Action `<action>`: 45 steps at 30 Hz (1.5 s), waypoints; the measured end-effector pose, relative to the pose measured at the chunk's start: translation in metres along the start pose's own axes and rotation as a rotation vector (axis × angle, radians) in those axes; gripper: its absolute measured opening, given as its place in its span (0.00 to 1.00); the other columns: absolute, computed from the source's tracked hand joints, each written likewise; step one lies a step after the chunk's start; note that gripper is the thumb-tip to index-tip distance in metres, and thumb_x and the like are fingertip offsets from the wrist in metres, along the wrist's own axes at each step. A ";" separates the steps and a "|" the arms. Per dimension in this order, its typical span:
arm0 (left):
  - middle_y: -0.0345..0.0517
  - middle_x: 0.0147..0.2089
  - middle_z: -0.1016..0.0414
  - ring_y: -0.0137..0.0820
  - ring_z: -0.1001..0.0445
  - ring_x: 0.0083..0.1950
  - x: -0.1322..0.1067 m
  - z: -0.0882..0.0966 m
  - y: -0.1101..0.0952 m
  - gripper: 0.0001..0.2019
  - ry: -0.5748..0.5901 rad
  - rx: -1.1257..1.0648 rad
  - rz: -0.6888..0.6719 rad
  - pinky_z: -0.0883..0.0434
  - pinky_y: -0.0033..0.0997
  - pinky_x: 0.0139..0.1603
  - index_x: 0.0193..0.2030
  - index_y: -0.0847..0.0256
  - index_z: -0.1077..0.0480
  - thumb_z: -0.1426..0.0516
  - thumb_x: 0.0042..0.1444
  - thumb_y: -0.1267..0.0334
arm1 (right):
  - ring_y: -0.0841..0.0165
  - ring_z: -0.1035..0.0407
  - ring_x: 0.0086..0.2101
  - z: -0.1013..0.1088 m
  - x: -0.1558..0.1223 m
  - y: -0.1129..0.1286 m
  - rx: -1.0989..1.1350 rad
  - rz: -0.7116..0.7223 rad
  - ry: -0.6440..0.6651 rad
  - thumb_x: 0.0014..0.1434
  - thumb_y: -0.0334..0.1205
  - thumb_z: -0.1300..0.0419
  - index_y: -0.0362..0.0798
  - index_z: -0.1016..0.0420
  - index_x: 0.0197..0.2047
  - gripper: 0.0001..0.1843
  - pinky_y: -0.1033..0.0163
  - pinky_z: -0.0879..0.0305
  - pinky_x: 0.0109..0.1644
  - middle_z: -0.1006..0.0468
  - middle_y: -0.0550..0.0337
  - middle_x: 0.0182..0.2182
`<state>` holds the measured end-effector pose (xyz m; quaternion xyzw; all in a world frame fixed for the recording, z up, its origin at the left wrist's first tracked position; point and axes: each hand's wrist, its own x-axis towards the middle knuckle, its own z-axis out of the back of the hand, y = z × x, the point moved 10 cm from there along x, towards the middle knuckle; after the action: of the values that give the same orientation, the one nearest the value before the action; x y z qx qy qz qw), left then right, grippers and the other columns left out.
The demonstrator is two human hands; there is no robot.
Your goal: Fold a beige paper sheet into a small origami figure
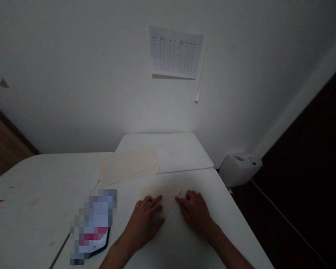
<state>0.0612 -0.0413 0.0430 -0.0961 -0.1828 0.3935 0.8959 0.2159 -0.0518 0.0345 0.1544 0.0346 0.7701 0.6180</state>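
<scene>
Two bare forearms reach forward from the bottom of the view onto a white surface (168, 246), and both hands rest on a folded sheet of cream paper (159, 196) lying near the middle of it. The sheet narrows to a point toward the person. The left hand (144, 224) lies flat over the sheet's lower left side, its fingers (154, 202) slightly spread and pressing down, not pinching anything. The right hand (194, 211) sits just beside the sheet, its fingers (183, 202) extended, with the fingertips touching the sheet's right edge and not gripping it. Farther ahead, a looser stack of cream paper (128, 166) lies across the join between the near surface and a second white surface (179, 149). To the left of the hands is a flat object in a dark case (93, 228), too pixelated to identify; what it holds cannot be made out. The only clear container is a white plastic jerrycan (239, 170), which stands on the dark floor (282, 224) just past the right corner of the surface. It has a round cap on top, and its contents cannot be seen. A printed grid chart (175, 52) is fixed to the white wall (72, 74) above.
</scene>
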 end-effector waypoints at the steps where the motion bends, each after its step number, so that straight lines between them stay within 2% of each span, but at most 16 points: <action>1: 0.43 0.63 0.33 0.45 0.36 0.56 0.000 -0.001 0.000 0.11 0.008 -0.001 0.006 0.35 0.51 0.53 0.45 0.53 0.28 0.41 0.54 0.63 | 0.62 0.38 0.41 0.002 0.002 -0.003 -0.015 -0.007 -0.009 0.64 0.38 0.46 0.62 0.29 0.55 0.17 0.57 0.46 0.47 0.31 0.56 0.38; 10: 0.43 0.64 0.35 0.46 0.37 0.58 -0.004 -0.003 0.001 0.12 -0.013 0.000 -0.001 0.36 0.53 0.54 0.47 0.52 0.29 0.42 0.56 0.63 | 0.58 0.37 0.42 0.008 0.004 -0.015 -0.080 -0.086 -0.095 0.62 0.42 0.45 0.56 0.31 0.57 0.19 0.54 0.44 0.48 0.30 0.52 0.40; 17: 0.44 0.65 0.37 0.46 0.38 0.58 -0.003 -0.003 0.002 0.12 -0.027 -0.005 0.009 0.36 0.53 0.54 0.47 0.53 0.29 0.42 0.55 0.63 | 0.59 0.36 0.44 0.010 0.002 -0.013 -0.013 -0.075 -0.137 0.62 0.39 0.44 0.52 0.31 0.54 0.17 0.53 0.42 0.50 0.30 0.51 0.42; 20: 0.45 0.65 0.37 0.46 0.37 0.58 -0.004 -0.002 0.001 0.12 -0.057 -0.015 -0.003 0.36 0.53 0.55 0.47 0.54 0.30 0.42 0.55 0.64 | 0.59 0.37 0.47 0.012 0.005 0.006 0.046 0.021 -0.163 0.61 0.34 0.45 0.52 0.30 0.54 0.17 0.53 0.42 0.54 0.30 0.52 0.47; 23: 0.45 0.65 0.37 0.45 0.37 0.58 -0.006 -0.002 0.001 0.12 -0.071 -0.019 -0.017 0.36 0.53 0.55 0.47 0.53 0.29 0.42 0.56 0.64 | 0.61 0.38 0.51 0.008 0.009 0.039 0.113 0.211 -0.113 0.62 0.33 0.46 0.53 0.29 0.53 0.16 0.55 0.43 0.57 0.30 0.54 0.51; 25: 0.44 0.65 0.36 0.45 0.37 0.59 -0.006 -0.002 0.002 0.12 -0.077 -0.008 -0.011 0.36 0.54 0.56 0.49 0.52 0.30 0.43 0.57 0.64 | 0.62 0.37 0.51 0.004 0.012 0.054 0.136 0.281 -0.069 0.63 0.34 0.47 0.53 0.29 0.52 0.15 0.56 0.43 0.58 0.29 0.56 0.52; 30: 0.45 0.61 0.31 0.43 0.33 0.58 -0.009 -0.007 0.009 0.13 -0.119 0.048 0.039 0.33 0.50 0.56 0.50 0.54 0.29 0.47 0.61 0.65 | 0.64 0.37 0.52 0.001 0.015 0.054 0.160 0.212 -0.089 0.64 0.36 0.46 0.54 0.26 0.50 0.13 0.58 0.43 0.58 0.27 0.57 0.51; 35: 0.50 0.59 0.29 0.46 0.32 0.58 -0.018 -0.012 0.018 0.15 -0.184 0.157 0.152 0.32 0.51 0.57 0.51 0.58 0.28 0.45 0.59 0.61 | 0.64 0.37 0.52 -0.002 0.013 0.053 0.177 0.188 -0.077 0.63 0.35 0.46 0.53 0.26 0.49 0.13 0.58 0.43 0.58 0.27 0.57 0.50; 45: 0.54 0.62 0.33 0.47 0.36 0.63 -0.027 -0.005 0.025 0.24 -0.224 0.283 0.247 0.38 0.50 0.60 0.57 0.61 0.31 0.47 0.59 0.50 | 0.61 0.39 0.54 -0.002 0.008 0.050 0.224 0.145 -0.077 0.58 0.44 0.40 0.55 0.29 0.53 0.18 0.54 0.45 0.61 0.29 0.57 0.54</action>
<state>0.0300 -0.0445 0.0242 0.0531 -0.2111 0.5303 0.8194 0.1664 -0.0551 0.0461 0.2538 0.0851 0.7977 0.5403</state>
